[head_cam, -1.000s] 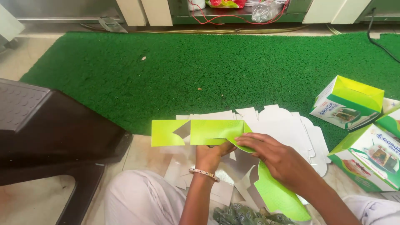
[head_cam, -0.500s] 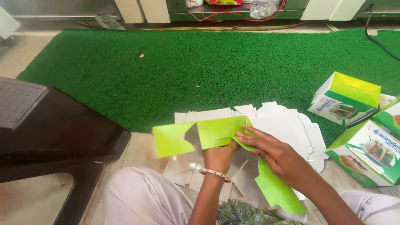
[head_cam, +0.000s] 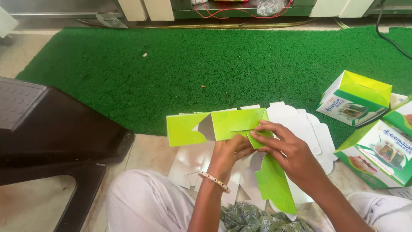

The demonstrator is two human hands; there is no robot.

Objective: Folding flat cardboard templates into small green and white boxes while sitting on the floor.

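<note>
A lime-green cardboard box blank (head_cam: 234,122) is held partly folded above my lap. My left hand (head_cam: 229,152), with a bead bracelet at the wrist, grips it from below at the middle. My right hand (head_cam: 287,150) pinches a green flap on its right side, fingers pressing at the fold. One side flap sticks out to the left and another hangs down toward my right knee. Under the hands lies a stack of flat white box blanks (head_cam: 300,122), partly hidden by my arms.
Folded green and white boxes (head_cam: 354,99) (head_cam: 380,152) stand at the right on the green mat (head_cam: 193,68). A dark plastic stool (head_cam: 47,129) sits at the left. Cables and furniture legs run along the far edge.
The green blank has tilted and shifted slightly right and down in view. My right fingers have moved in onto the fold at its right end.
</note>
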